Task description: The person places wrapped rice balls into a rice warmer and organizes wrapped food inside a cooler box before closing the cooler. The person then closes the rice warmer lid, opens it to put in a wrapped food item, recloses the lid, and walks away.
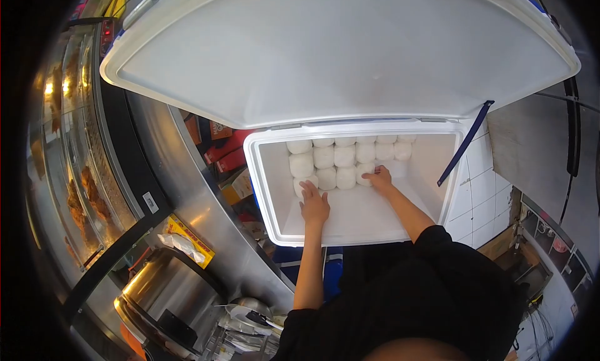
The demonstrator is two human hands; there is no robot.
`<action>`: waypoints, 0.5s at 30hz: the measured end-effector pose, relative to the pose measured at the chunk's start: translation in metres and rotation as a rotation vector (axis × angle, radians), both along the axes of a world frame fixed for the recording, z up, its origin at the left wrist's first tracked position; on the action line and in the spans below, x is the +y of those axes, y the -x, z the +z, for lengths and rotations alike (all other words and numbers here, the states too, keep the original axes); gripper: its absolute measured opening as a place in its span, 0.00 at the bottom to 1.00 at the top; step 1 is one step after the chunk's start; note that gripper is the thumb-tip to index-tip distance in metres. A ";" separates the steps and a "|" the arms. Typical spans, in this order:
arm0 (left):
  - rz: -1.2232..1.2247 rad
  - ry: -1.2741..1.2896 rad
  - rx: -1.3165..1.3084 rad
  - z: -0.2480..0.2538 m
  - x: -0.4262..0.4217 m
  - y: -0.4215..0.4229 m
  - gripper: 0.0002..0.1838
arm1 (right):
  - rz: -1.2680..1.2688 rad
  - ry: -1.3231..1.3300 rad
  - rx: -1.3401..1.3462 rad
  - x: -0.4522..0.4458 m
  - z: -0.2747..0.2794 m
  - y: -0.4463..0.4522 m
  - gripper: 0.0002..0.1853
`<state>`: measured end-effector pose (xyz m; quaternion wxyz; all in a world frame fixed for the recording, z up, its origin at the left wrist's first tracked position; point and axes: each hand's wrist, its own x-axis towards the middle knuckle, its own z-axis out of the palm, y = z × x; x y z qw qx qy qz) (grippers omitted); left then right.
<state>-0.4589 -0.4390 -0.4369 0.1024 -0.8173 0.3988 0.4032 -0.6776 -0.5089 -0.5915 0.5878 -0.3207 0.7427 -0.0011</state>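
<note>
White dough balls (325, 156) sit in rows at the far side of a white-lined cooler box (375, 220). My left hand (314, 208) reaches into the box with its fingers stretched out, the tips resting on the nearest left dough ball (302, 185). At the right end of the front row, my right hand (380, 180) has its fingers bent around the edge of another dough ball (363, 171). Part of that ball is hidden behind the fingers.
The cooler's lid (350, 55) stands raised behind the box, held by a blue strap (465, 143). A steel counter (206, 217) and a glass display case (81, 148) with fried food are at left. Below them stands a large metal pot (169, 292). White tiles (481, 189) lie at right.
</note>
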 end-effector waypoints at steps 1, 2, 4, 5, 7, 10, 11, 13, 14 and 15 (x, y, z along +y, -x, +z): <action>-0.003 -0.002 -0.011 0.001 0.000 -0.001 0.38 | 0.011 -0.029 0.005 -0.009 0.014 -0.002 0.28; 0.008 0.019 -0.006 0.002 0.002 -0.003 0.37 | 0.021 -0.095 -0.006 -0.018 0.028 0.000 0.27; 0.035 0.064 0.011 0.002 0.005 -0.004 0.36 | 0.047 -0.223 -0.022 -0.038 0.055 0.009 0.27; 0.056 0.124 -0.013 -0.005 0.010 -0.003 0.35 | 0.067 -0.251 -0.118 -0.044 0.073 0.008 0.27; 0.101 0.252 -0.061 -0.017 0.015 0.000 0.32 | 0.111 -0.298 -0.310 -0.053 0.100 -0.003 0.26; 0.258 0.385 -0.117 0.013 -0.013 0.005 0.26 | 0.189 -0.224 -0.429 -0.022 0.088 -0.063 0.31; 0.196 0.456 -0.061 0.015 -0.020 0.006 0.23 | 0.214 -0.115 -0.371 0.000 0.072 -0.085 0.34; 0.070 0.594 0.052 0.015 -0.028 0.010 0.18 | 0.263 0.101 -0.421 0.021 0.067 -0.108 0.39; -0.030 0.615 0.047 0.007 -0.031 0.012 0.18 | 0.172 0.079 -0.436 0.021 0.067 -0.102 0.40; -0.133 0.632 0.042 -0.011 -0.028 0.011 0.17 | 0.079 0.055 -0.452 0.019 0.076 -0.096 0.41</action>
